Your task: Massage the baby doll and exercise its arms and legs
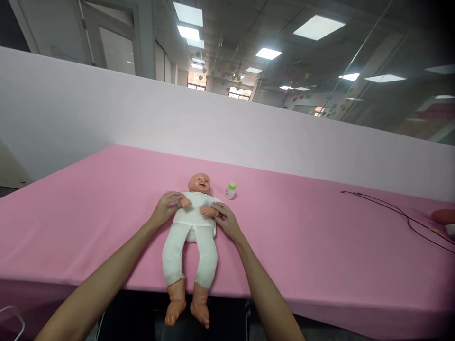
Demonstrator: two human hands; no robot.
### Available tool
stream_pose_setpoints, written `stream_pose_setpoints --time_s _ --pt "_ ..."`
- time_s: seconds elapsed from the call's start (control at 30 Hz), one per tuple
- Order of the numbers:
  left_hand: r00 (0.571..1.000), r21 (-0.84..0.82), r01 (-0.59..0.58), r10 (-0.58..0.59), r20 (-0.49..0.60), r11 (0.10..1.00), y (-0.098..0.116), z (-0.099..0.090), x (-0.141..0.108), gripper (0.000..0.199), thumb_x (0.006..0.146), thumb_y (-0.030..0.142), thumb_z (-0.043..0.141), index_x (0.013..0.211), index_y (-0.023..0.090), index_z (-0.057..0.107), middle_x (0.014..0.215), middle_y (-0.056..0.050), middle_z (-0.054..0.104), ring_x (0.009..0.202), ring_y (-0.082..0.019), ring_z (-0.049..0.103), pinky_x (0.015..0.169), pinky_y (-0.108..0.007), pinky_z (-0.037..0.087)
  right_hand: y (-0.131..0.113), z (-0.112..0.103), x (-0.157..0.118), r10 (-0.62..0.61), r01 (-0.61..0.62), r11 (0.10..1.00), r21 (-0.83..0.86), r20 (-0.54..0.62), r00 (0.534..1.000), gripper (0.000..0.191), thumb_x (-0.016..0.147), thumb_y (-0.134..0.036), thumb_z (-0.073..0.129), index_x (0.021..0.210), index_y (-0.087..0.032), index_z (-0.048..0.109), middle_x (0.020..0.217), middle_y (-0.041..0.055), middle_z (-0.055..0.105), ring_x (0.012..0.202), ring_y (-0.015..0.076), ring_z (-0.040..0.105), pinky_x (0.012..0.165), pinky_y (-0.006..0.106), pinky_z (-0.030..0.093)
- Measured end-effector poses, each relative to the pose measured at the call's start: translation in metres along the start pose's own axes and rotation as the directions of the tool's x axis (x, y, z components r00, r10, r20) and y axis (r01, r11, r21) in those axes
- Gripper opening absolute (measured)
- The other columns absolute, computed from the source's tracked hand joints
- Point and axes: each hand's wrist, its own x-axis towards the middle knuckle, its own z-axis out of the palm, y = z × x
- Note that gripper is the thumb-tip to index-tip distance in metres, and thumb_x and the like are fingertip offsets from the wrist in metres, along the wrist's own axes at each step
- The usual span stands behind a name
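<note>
A plastic baby doll (190, 227) in a white cloth suit lies on its back on the pink-covered table (88, 227), its bare feet hanging past the front edge. My left hand (165, 208) grips the doll's sleeve at the arm on the image-left side, close to its small plastic hand. On the other side, my right hand (225, 220) holds the doll's other forearm near the wrist. A small baby bottle (231, 190) with a green cap stands just beyond the doll's shoulder, apart from both hands.
A thin black cable (398, 215) curves across the table at the right. A reddish object (442, 216) and a small white item (450, 230) lie at the right edge. A pale wall (177, 113) rises behind the table, and a dark object sits below its front edge.
</note>
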Motion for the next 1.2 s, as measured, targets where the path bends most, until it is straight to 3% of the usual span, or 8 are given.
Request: stream_pose_setpoints --time_s 0.17,0.33,0.5,0.6,0.73,0.87,1.03,1.2 --pt "0.980 0.114 -0.173 0.159 0.121 0.978 0.002 0.001 -0.003 0.028 0.097 0.027 0.057 0.109 0.029 0.082 0.119 -0.009 0.077 0.116 -0.029 0.063 0.101 -0.050 0.049 0.000 0.006 -0.005 -0.034 0.042 0.992 -0.118 0.065 0.997 0.034 0.092 -0.033 0.066 0.124 -0.032 0.077 0.144 0.0068 0.063 0.135 0.0276 0.056 0.114 0.047 0.047" --pt "0.983 -0.041 0.116 -0.120 -0.139 0.992 -0.001 0.002 -0.003 0.038 0.090 0.039 0.067 0.125 0.024 0.073 0.129 -0.010 0.073 0.118 -0.030 0.065 0.103 -0.045 0.051 0.006 0.002 0.003 0.113 -0.088 0.990 0.111 -0.247 0.962 0.049 0.082 -0.044 0.078 0.126 -0.025 0.070 0.121 0.0075 0.074 0.102 0.0238 0.068 0.092 0.038 0.057" --pt "0.774 -0.326 0.400 -0.506 -0.381 0.857 -0.019 -0.005 -0.002 0.039 0.084 0.050 0.068 0.104 0.016 0.067 0.103 -0.012 0.073 0.091 -0.026 0.070 0.076 -0.034 0.057 0.026 -0.020 0.008 0.444 -0.249 0.873 0.419 -0.474 0.761 0.043 0.076 -0.057 0.078 0.102 -0.024 0.065 0.070 -0.0006 0.063 0.064 0.0184 0.060 0.059 0.030 0.052" --pt "0.697 -0.389 0.477 -0.609 -0.379 0.788 -0.028 -0.009 -0.001 0.036 0.081 0.051 0.070 0.089 0.017 0.063 0.086 -0.007 0.069 0.076 -0.022 0.067 0.066 -0.031 0.055 0.031 -0.027 0.009 0.492 -0.280 0.839 0.466 -0.432 0.756 0.045 0.071 -0.057 0.082 0.096 -0.025 0.064 0.068 -0.0008 0.062 0.063 0.0184 0.060 0.057 0.030 0.052" --pt "0.853 -0.287 0.303 -0.393 -0.344 0.909 -0.019 -0.008 0.001 0.039 0.081 0.043 0.074 0.110 0.017 0.070 0.109 -0.011 0.075 0.097 -0.026 0.070 0.079 -0.034 0.057 0.020 -0.020 0.009 0.348 -0.221 0.906 0.360 -0.340 0.874 0.056 0.070 -0.053 0.087 0.114 -0.024 0.069 0.098 0.0049 0.075 0.078 0.0196 0.067 0.066 0.031 0.055" --pt "0.992 -0.030 0.067 -0.070 -0.107 0.997 -0.004 -0.002 -0.001 0.030 0.089 0.033 0.069 0.116 0.024 0.077 0.123 -0.008 0.075 0.114 -0.028 0.066 0.098 -0.042 0.053 0.005 -0.011 0.004 0.143 -0.131 0.979 0.157 -0.064 0.988 0.056 0.075 -0.044 0.089 0.126 -0.027 0.074 0.132 0.0080 0.070 0.115 0.0268 0.066 0.097 0.041 0.054" --pt "0.983 0.126 -0.174 0.166 0.074 0.977 -0.002 0.003 -0.006 0.029 0.096 0.021 0.055 0.109 0.027 0.081 0.121 -0.007 0.076 0.118 -0.027 0.062 0.104 -0.048 0.050 0.001 -0.007 -0.001 0.031 -0.031 1.000 -0.005 0.122 0.992 0.036 0.086 -0.046 0.079 0.119 -0.032 0.080 0.143 0.0075 0.062 0.136 0.0301 0.054 0.114 0.045 0.045" --pt "0.985 -0.066 0.097 -0.105 -0.134 0.993 -0.005 0.004 -0.003 0.032 0.089 0.031 0.069 0.119 0.023 0.075 0.123 -0.009 0.075 0.112 -0.029 0.066 0.095 -0.043 0.054 0.007 -0.007 0.003 0.146 -0.132 0.981 0.143 -0.098 0.984 0.052 0.079 -0.047 0.086 0.127 -0.029 0.075 0.128 0.0062 0.072 0.110 0.0265 0.067 0.097 0.041 0.054"
